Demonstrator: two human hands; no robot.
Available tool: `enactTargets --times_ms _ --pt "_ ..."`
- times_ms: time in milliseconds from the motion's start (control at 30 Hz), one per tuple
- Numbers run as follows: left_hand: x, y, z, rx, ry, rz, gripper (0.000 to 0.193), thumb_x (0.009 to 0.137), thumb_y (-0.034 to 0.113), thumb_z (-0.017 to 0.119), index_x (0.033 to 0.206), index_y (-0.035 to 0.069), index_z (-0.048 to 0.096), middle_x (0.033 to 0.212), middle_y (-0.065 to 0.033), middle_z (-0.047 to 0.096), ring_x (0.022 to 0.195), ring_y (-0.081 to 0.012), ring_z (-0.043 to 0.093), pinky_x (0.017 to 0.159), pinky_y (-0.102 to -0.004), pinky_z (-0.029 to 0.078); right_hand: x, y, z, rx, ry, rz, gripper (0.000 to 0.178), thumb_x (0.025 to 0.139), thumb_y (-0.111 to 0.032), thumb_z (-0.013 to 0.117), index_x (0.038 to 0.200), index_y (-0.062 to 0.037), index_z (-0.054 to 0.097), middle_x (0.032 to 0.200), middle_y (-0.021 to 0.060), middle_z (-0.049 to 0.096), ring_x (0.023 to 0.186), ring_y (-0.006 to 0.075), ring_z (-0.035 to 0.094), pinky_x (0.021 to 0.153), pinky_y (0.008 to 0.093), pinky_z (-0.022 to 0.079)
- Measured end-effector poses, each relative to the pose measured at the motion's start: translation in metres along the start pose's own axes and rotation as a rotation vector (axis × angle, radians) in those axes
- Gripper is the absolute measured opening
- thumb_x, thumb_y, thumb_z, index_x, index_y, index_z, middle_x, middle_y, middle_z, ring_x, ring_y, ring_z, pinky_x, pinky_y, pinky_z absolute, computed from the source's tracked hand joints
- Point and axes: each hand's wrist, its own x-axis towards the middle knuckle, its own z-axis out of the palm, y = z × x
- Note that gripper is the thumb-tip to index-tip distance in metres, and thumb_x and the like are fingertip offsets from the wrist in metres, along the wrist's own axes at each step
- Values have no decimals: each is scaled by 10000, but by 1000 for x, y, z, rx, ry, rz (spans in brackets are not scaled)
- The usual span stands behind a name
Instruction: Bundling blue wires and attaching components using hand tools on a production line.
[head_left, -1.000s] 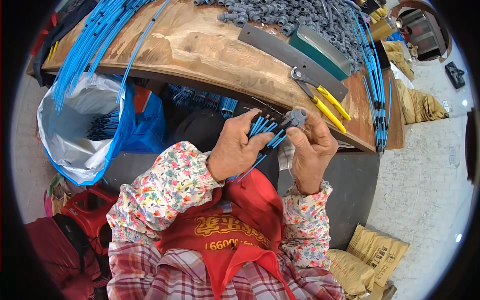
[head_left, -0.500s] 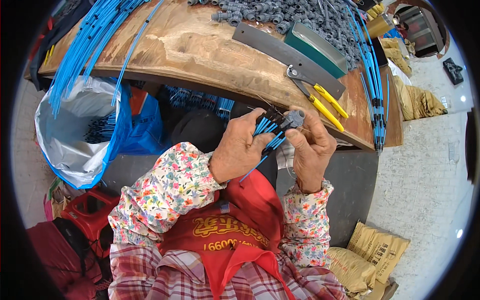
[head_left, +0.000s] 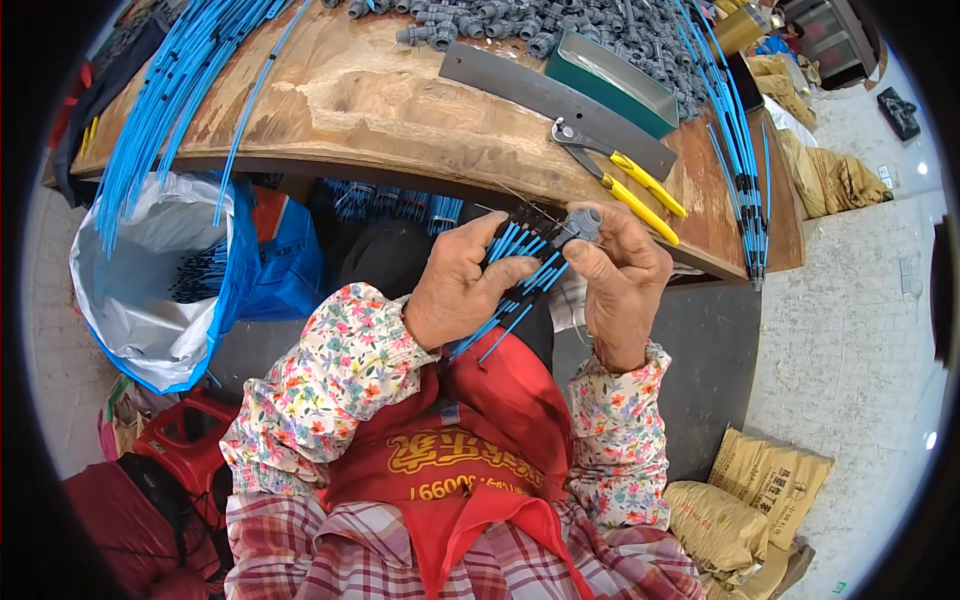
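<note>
Left hand point(head_left: 450, 285) clamped on rods point(head_left: 541, 276), frame centre; right hand point(head_left: 625, 277) fingertips pinch fitting point(head_left: 582, 223), upper right of rods.

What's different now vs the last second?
Mainly the view: the yellow-handled cutters and green box now sit further up and left in the picture. Nothing taken up or let go. Same grip: left hand on the blue rods, right hand on the grey fitting.

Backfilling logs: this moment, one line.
left hand: gripping thin blue rods | right hand: pinching grey plastic fitting | yellow-handled metal pliers: on wooden table
</note>
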Motion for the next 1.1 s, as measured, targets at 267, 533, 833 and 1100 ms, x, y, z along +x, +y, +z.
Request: enactTargets --times_ms 267,533,833,1100 --pt "5 -1 -1 -19 -61 71 200 854 104 593 1008 -17 552 751 -91 594 635 -163 548 611 -295 456 2 1 -1 87 8 -64 278 765 16 698 1030 67 630 892 49 646 777 88 593 724 213 478" --pt "7 -5 -8 -188 -213 -38 161 906 159 572 950 6 551 690 3 541 617 -47 470 562 -221 410 6 -5 -8 161 -135 -85 305 743 12 706 1030 75 625 899 49 632 783 100 593 726 217 476" --pt "1 1 -5 -361 -253 -65 274 940 234 560 1059 -12 566 790 -1 603 686 -49 530 598 -201 432 9 -2 -12 221 -203 -66 389 681 -87 748 998 95 614 987 144 605 892 196 586 812 286 455" --pt "5 4 -7 -243 -236 13 277 942 229 555 1049 -27 562 749 -12 606 641 -59 535 566 -211 437 12 -1 -13 139 -202 -113 304 716 -29 733 997 52 647 919 53 591 794 101 572 684 220 462"
